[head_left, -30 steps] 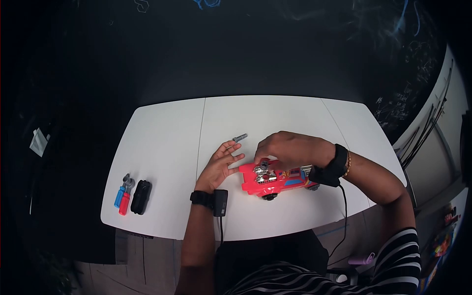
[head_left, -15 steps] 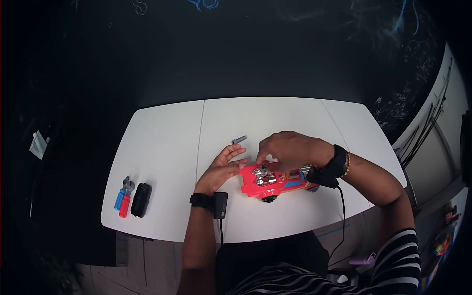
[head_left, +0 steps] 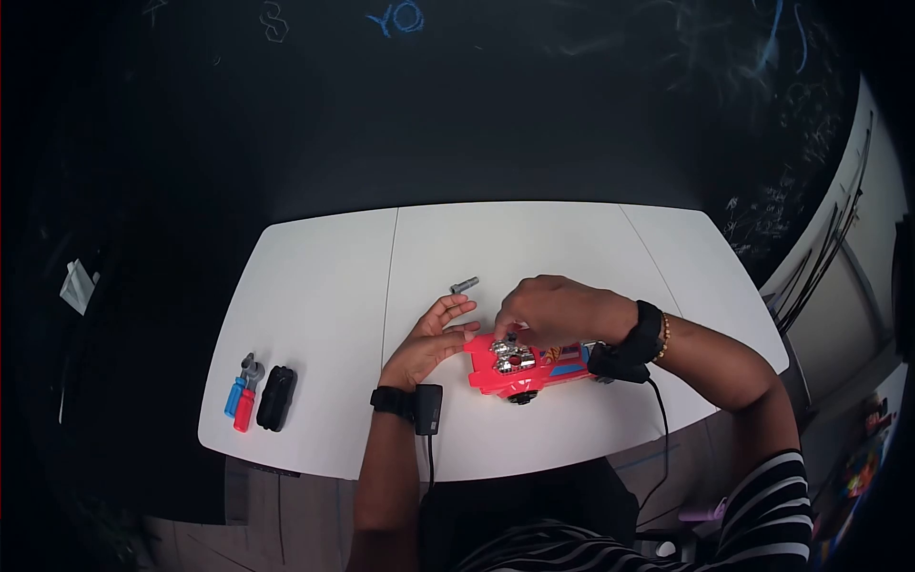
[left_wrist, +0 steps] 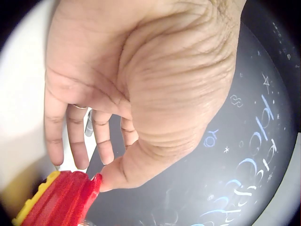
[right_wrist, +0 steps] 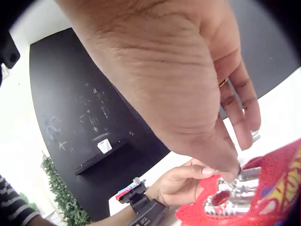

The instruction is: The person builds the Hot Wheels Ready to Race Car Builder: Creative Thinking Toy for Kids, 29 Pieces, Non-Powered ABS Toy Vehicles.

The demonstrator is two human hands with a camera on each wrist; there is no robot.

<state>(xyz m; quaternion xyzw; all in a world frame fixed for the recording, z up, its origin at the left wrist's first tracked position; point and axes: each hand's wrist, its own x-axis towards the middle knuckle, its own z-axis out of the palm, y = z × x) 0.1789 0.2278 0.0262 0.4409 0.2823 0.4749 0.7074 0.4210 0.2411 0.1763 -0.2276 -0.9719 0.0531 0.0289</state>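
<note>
A red toy car (head_left: 522, 383) with a chrome engine (head_left: 515, 358) stands on the white table, its left end close to my left hand (head_left: 419, 351). In the left wrist view the left thumb (left_wrist: 123, 170) touches the edge of that red end, while the other fingers extend loosely beyond it. From above, my right hand (head_left: 564, 313) reaches over the car. Its thumb and fingertips pinch a small dark grey bolt-like piece (right_wrist: 239, 169) at the chrome engine, mostly hidden by the fingers. Just past the left fingertips lies a grey toy bolt (head_left: 465, 285).
On the table's left side lie a blue-handled toy tool (head_left: 234, 397), a red-handled toy wrench (head_left: 245, 410) and a black case (head_left: 276, 398). A cable (head_left: 660, 448) hangs from the right wrist camera over the front edge. Behind the table stands a blackboard wall (head_left: 477, 114).
The head view has tilted slightly upward, so the table sits lower in it. My right fingertips have shifted over the grey piece and cover more of it. The left hand stays by the car's end.
</note>
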